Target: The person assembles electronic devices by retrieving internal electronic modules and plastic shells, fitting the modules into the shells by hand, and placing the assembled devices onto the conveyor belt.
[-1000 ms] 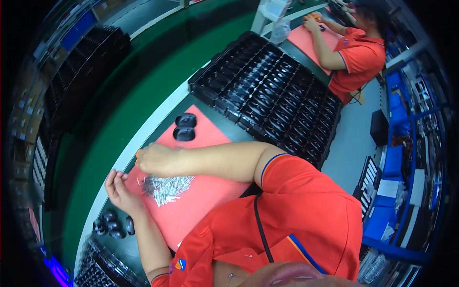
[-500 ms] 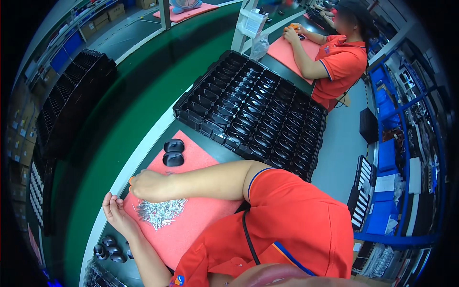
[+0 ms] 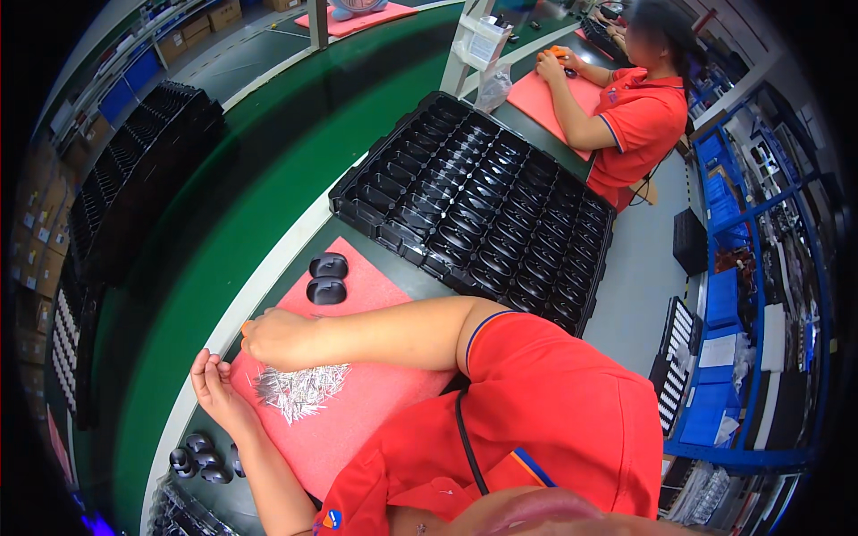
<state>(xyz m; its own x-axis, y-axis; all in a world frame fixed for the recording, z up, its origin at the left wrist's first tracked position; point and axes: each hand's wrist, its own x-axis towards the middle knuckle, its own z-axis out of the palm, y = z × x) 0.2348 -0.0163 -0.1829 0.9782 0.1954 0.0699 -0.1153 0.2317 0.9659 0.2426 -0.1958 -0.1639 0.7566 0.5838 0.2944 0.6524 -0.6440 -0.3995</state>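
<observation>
My right hand [image 3: 281, 339] is closed, back upward, over the pink mat's far left part. A small orange piece [image 3: 246, 329] shows at its fingertips; the rest of that object is hidden in the grip. Beside it, past the mat's left edge, my left hand [image 3: 213, 380] has its fingers bent and drawn together. What it holds, if anything, I cannot make out. A loose heap of thin silvery pins [image 3: 299, 390] lies on the pink mat [image 3: 384, 406], just below my right hand. Beyond my right forearm, two rounded black shells [image 3: 327, 279] rest side by side on the mat.
A large black moulded tray [image 3: 474, 210] with rows of oval pockets sits past the mat. Several black rounded parts [image 3: 207, 460] lie by my left forearm. Another person [image 3: 635, 112] in red works at a second pink mat. Blue shelving [image 3: 715, 313] stands at the right.
The view has shifted slightly. Both hands keep nearly the same place and pose, and the orange piece is still at my right fingertips.
</observation>
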